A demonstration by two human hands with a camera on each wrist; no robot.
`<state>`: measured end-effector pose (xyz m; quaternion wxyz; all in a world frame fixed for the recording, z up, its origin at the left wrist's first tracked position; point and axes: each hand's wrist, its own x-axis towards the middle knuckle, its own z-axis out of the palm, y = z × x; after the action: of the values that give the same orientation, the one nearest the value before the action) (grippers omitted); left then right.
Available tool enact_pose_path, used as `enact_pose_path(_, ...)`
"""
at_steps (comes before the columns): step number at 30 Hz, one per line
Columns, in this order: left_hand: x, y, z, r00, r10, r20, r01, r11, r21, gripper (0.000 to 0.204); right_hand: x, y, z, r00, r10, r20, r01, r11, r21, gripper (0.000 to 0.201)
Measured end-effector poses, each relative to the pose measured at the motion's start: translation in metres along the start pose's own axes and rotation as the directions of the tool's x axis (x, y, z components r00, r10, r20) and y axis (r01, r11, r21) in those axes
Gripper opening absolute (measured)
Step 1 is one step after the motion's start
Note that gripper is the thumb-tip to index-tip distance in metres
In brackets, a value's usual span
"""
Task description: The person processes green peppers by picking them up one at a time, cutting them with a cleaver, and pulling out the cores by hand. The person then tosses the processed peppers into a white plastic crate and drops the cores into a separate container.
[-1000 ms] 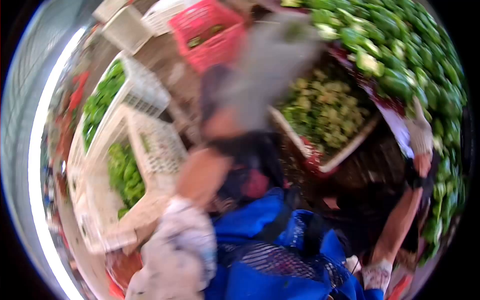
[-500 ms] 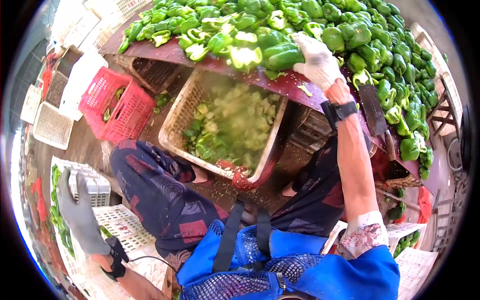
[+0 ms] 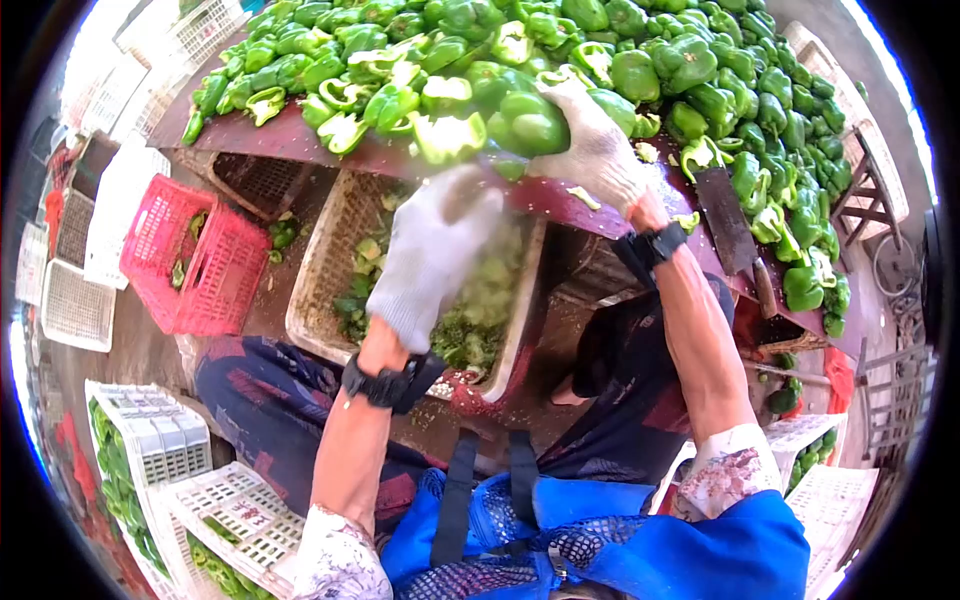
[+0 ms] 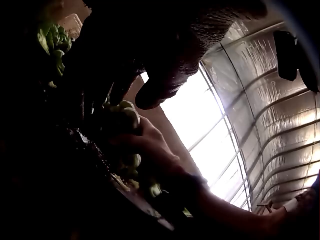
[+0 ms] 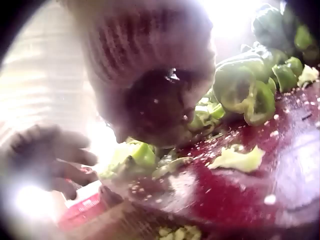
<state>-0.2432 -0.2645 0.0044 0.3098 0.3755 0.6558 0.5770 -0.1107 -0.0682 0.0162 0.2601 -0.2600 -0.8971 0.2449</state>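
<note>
My right hand (image 3: 598,155), in a pale knit glove, grips a whole green bell pepper (image 3: 530,125) at the front edge of the dark red table (image 3: 390,170). In the right wrist view that pepper (image 5: 157,102) looks dark under the palm. The gloved left hand (image 3: 440,245), blurred in the head view, hovers just short of it over the crate. Its fingers (image 5: 70,157) reach forward, apart and slightly bent, with nothing between them. The left wrist view is mostly dark. Cut-open peppers (image 3: 450,130) lie beside the held one.
Below the table edge stands a crate (image 3: 300,310) of pepper scraps. A cleaver (image 3: 725,215) lies at the right among heaped peppers (image 3: 770,110). A pink crate (image 3: 190,260) stands on the floor at left, with white crates (image 3: 150,425) of green peppers nearer me.
My left hand swung from the crates at lower left up toward the held pepper. The right hand stayed at the table edge and now grips a pepper. The head view turned from the left crates.
</note>
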Motion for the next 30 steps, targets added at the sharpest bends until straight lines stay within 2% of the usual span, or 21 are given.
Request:
enact_pose_path(2,0.032,-0.019,0.013,0.996,0.083,0.017,-0.082,0.996,-0.029,0.068,-0.016,-0.013,-0.013,0.997,0.060,0.057,-0.077,0.920,0.383,0.089)
enact_pose_path(3,0.038,-0.012,0.022,0.992,0.114,0.061,-0.108,0.990,-0.086,0.079,-0.023,-0.022,-0.018,0.993,0.086,0.081,-0.114,0.885,0.451,0.084)
enact_pose_path(5,0.042,-0.005,0.035,0.979,0.145,0.146,-0.082,0.925,-0.370,0.096,-0.035,-0.021,-0.020,0.986,0.088,0.145,-0.160,0.766,0.623,0.083)
enact_pose_path(6,0.041,0.002,0.038,0.971,0.175,0.160,-0.097,0.909,-0.406,0.095,-0.042,-0.015,-0.015,0.978,0.117,0.175,-0.208,0.657,0.725,0.088)
enact_pose_path(7,0.040,0.008,0.041,0.970,0.167,0.178,-0.098,0.934,-0.343,0.093,-0.045,-0.008,-0.012,0.991,0.090,0.098,-0.132,0.770,0.625,0.092)
enact_pose_path(9,0.038,0.015,0.047,0.967,0.148,0.208,-0.103,0.972,-0.214,0.091,-0.056,-0.001,-0.022,0.995,-0.093,0.030,0.078,0.939,0.335,0.094)
enact_pose_path(12,0.037,-0.005,0.067,0.960,0.233,0.158,-0.173,0.931,-0.322,0.084,-0.067,0.004,-0.042,0.969,-0.245,0.020,0.245,0.964,-0.102,0.094)
enact_pose_path(14,0.035,-0.014,0.083,0.953,0.254,0.164,-0.177,0.909,-0.379,0.080,-0.079,0.015,-0.055,0.989,-0.109,0.104,0.112,0.994,-0.021,0.096)
enact_pose_path(15,0.041,-0.029,0.095,0.946,0.277,0.171,-0.217,0.928,-0.303,0.079,-0.083,0.017,-0.062,0.985,-0.023,0.169,0.035,0.997,-0.067,0.094)
enact_pose_path(16,0.043,-0.036,0.108,0.922,0.356,0.149,-0.323,0.923,-0.210,0.078,-0.086,0.020,-0.070,0.970,0.063,0.233,-0.035,0.992,-0.123,0.093)
enact_pose_path(17,0.047,-0.042,0.119,0.888,0.439,0.136,-0.426,0.898,-0.113,0.078,-0.091,0.038,-0.069,0.976,0.042,0.211,-0.052,0.998,0.040,0.085)
enact_pose_path(18,0.052,-0.046,0.124,0.863,0.483,0.148,-0.494,0.868,0.047,0.078,-0.093,0.023,-0.092,0.954,0.106,0.280,-0.085,0.993,-0.084,0.080)
enact_pose_path(19,0.054,-0.041,0.129,0.849,0.494,0.185,-0.516,0.851,0.099,0.079,-0.093,0.009,-0.116,0.923,0.176,0.341,-0.109,0.972,-0.208,0.076)
enact_pose_path(20,0.054,-0.036,0.132,0.838,0.501,0.216,-0.536,0.831,0.151,0.079,-0.112,0.046,-0.123,0.986,0.112,0.128,-0.089,0.981,-0.173,0.068)
enact_pose_path(21,0.054,-0.032,0.136,0.826,0.506,0.247,-0.554,0.808,0.200,0.080,-0.116,0.051,-0.143,0.968,0.222,0.115,-0.193,0.957,-0.217,0.065)
enact_pose_path(23,0.057,-0.031,0.147,0.816,0.496,0.296,-0.560,0.805,0.195,0.082,-0.140,0.080,-0.167,0.954,0.289,-0.080,-0.289,0.817,-0.498,0.063)
enact_pose_path(24,0.059,-0.032,0.154,0.807,0.505,0.307,-0.567,0.807,0.163,0.082,-0.144,0.080,-0.174,0.882,0.471,-0.032,-0.418,0.748,-0.515,0.061)
enact_pose_path(25,0.061,-0.033,0.160,0.796,0.514,0.321,-0.574,0.808,0.131,0.082,-0.147,0.078,-0.182,0.771,0.637,0.011,-0.533,0.655,-0.536,0.060)
enact_pose_path(26,0.061,-0.036,0.166,0.771,0.551,0.320,-0.624,0.755,0.203,0.084,-0.153,0.078,-0.188,0.626,0.778,0.049,-0.628,0.540,-0.560,0.059)
enact_pose_path(29,0.063,-0.041,0.183,0.750,0.565,0.344,-0.657,0.698,0.286,0.086,-0.203,0.124,-0.183,0.854,0.520,-0.016,-0.390,0.620,-0.680,0.025)
enact_pose_path(30,0.061,-0.040,0.187,0.757,0.553,0.349,-0.651,0.689,0.318,0.088,-0.206,0.132,-0.186,0.848,0.529,-0.023,-0.398,0.608,-0.687,0.024)
